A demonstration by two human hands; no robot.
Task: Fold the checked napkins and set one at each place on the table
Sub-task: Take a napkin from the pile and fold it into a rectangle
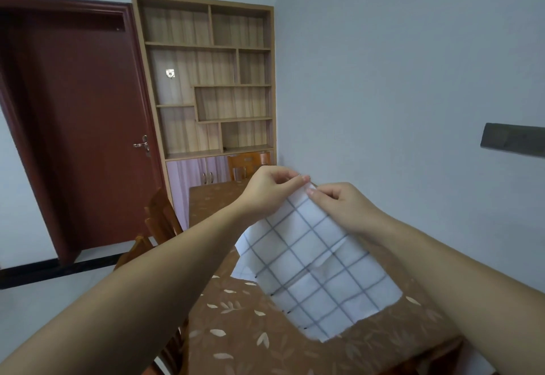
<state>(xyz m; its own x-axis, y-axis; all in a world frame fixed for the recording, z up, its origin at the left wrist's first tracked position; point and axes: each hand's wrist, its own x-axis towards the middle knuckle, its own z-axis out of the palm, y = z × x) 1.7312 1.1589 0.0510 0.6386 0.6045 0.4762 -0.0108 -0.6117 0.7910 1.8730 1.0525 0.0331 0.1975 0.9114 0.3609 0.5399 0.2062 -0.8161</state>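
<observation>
A white napkin with a dark grid of checks (318,268) hangs in the air above the table (236,324), which wears a brown cloth with pale leaves. My left hand (265,188) and my right hand (339,206) pinch the napkin's top edge side by side, fingertips almost touching. The cloth drapes down towards me, and its lower edge reaches the tablecloth. A second layer of white cloth shows behind its left side.
Wooden chairs (159,221) stand along the table's left side, and another chair (247,165) stands at the far end. Behind are a wooden shelf unit (206,79), a dark red door (76,127) and a pale wall to the right.
</observation>
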